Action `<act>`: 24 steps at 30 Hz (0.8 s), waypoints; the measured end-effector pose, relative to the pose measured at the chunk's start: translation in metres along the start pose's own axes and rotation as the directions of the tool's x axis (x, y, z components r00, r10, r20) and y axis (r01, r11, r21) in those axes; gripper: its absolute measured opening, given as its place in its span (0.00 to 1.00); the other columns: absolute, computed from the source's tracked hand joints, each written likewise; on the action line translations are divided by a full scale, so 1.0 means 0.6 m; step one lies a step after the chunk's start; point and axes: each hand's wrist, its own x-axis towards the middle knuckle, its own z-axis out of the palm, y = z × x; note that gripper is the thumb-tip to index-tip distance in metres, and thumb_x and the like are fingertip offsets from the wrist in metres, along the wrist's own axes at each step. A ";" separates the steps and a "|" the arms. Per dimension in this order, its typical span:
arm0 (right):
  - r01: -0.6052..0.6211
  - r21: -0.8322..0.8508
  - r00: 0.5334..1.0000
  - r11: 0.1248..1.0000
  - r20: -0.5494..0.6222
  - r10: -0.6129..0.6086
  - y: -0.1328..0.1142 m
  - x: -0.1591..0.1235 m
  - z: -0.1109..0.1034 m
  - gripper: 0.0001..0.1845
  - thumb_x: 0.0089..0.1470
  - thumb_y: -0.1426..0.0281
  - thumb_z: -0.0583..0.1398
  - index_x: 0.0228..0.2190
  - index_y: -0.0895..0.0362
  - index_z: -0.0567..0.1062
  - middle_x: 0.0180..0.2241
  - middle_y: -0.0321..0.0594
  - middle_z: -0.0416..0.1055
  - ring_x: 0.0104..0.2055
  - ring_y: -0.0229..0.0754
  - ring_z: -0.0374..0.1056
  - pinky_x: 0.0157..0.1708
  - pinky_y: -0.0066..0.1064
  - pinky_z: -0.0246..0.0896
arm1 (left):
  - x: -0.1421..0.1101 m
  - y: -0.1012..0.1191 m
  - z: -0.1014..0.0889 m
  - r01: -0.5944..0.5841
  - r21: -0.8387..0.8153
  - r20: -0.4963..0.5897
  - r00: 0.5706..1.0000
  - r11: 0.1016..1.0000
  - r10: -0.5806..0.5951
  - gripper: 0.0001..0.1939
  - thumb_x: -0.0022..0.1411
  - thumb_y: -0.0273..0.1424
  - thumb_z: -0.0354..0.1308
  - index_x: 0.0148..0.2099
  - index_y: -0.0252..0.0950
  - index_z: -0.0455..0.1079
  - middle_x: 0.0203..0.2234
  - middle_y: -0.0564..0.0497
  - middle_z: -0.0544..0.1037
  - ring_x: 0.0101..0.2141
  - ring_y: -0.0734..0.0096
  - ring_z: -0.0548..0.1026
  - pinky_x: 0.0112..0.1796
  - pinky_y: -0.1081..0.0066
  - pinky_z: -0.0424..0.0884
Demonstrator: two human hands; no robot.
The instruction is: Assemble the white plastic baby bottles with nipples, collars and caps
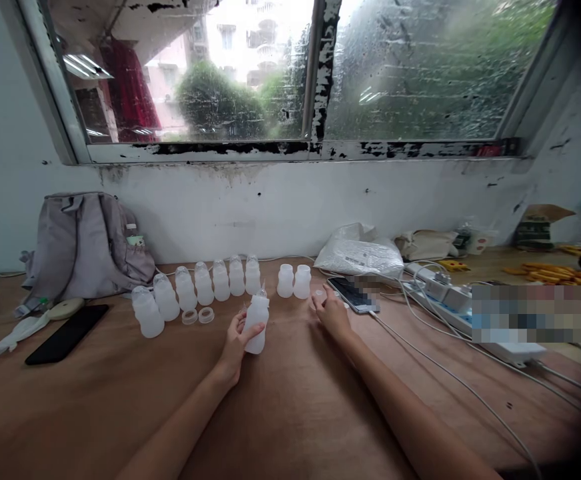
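Note:
My left hand point(235, 343) is wrapped round a frosted baby bottle point(257, 327), held a little tilted, with a clear teat on its top. Further right, my right hand point(331, 312) reaches to the tabletop beside a phone point(354, 293). Its fingers are curled together at small clear pieces point(319, 293), and what they grip is too small to make out. Several capped baby bottles point(185, 290) stand in a curved row at the left. Two screw rings point(206, 315) lie before that row. Two bottles without tops point(301, 283) stand near the wall.
A grey backpack point(83, 247) leans on the wall, with a black flat object point(66, 335) before it. A plastic bag point(360, 250) lies at the back. To the right are a power strip point(510, 347), a white charging cable point(435, 370) and yellow items point(560, 273).

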 end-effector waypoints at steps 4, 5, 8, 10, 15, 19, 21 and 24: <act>0.005 0.011 1.000 1.000 0.016 -0.006 0.009 0.002 0.007 0.18 0.47 0.64 0.55 0.40 0.59 0.69 0.25 0.42 0.68 0.31 0.46 0.65 0.32 0.34 0.55 | 0.002 0.005 -0.001 -0.043 0.066 0.017 0.999 0.997 0.042 0.21 0.43 0.34 0.64 0.41 0.35 0.69 0.39 0.45 0.72 0.36 0.66 0.70 0.32 0.75 0.64; 0.018 0.053 1.000 0.998 -0.011 -0.018 0.006 0.000 0.007 0.16 0.46 0.63 0.57 0.37 0.58 0.70 0.26 0.42 0.67 0.30 0.45 0.65 0.32 0.35 0.56 | 0.003 0.007 -0.002 -0.051 0.077 0.016 0.999 0.996 0.050 0.21 0.42 0.34 0.65 0.41 0.35 0.69 0.38 0.46 0.73 0.35 0.66 0.70 0.31 0.75 0.65; 0.053 0.403 0.996 0.914 -0.082 -0.021 -0.014 -0.006 -0.001 0.17 0.43 0.59 0.59 0.34 0.57 0.69 0.31 0.43 0.67 0.31 0.43 0.65 0.30 0.34 0.59 | 0.006 0.008 -0.006 -0.039 0.080 -0.030 0.999 0.996 0.042 0.22 0.40 0.34 0.66 0.41 0.35 0.69 0.38 0.46 0.72 0.34 0.67 0.71 0.30 0.75 0.65; 0.005 0.702 1.000 0.712 -0.018 0.011 -0.033 -0.015 -0.009 0.19 0.43 0.57 0.58 0.35 0.58 0.68 0.32 0.43 0.68 0.31 0.41 0.65 0.28 0.33 0.60 | 0.008 0.007 -0.008 -0.029 0.086 -0.053 0.998 0.996 0.033 0.23 0.40 0.35 0.66 0.41 0.36 0.69 0.38 0.46 0.72 0.32 0.68 0.71 0.27 0.76 0.66; -0.215 0.928 0.975 0.304 0.223 0.007 -0.073 -0.043 -0.018 0.18 0.40 0.61 0.62 0.33 0.58 0.70 0.32 0.39 0.69 0.30 0.38 0.66 0.30 0.32 0.63 | 0.007 0.001 -0.009 -0.062 0.152 -0.029 0.997 0.986 0.067 0.19 0.43 0.39 0.63 0.38 0.36 0.68 0.35 0.47 0.72 0.30 0.69 0.70 0.23 0.77 0.66; -0.261 0.930 0.958 0.260 0.283 -0.049 -0.084 -0.059 -0.012 0.17 0.39 0.62 0.63 0.33 0.58 0.71 0.32 0.38 0.70 0.32 0.39 0.66 0.33 0.33 0.63 | 0.008 0.000 -0.011 -0.086 0.149 -0.042 0.995 0.985 0.093 0.19 0.42 0.38 0.64 0.37 0.35 0.69 0.34 0.48 0.73 0.29 0.70 0.71 0.22 0.78 0.65; -0.262 0.924 0.952 0.277 0.294 -0.079 -0.086 -0.062 -0.009 0.17 0.39 0.62 0.63 0.33 0.57 0.71 0.31 0.38 0.71 0.33 0.39 0.66 0.34 0.33 0.63 | 0.010 0.001 -0.012 -0.079 0.151 -0.043 0.995 0.985 0.086 0.19 0.41 0.38 0.64 0.36 0.35 0.70 0.33 0.49 0.73 0.28 0.71 0.71 0.22 0.79 0.64; -0.263 0.916 0.945 0.302 0.307 -0.109 -0.088 -0.066 -0.008 0.17 0.39 0.62 0.63 0.33 0.57 0.71 0.32 0.38 0.71 0.35 0.40 0.66 0.35 0.34 0.63 | 0.011 0.001 -0.014 -0.061 0.165 -0.035 0.997 0.984 0.067 0.18 0.41 0.39 0.64 0.36 0.36 0.70 0.31 0.50 0.73 0.26 0.73 0.70 0.20 0.79 0.63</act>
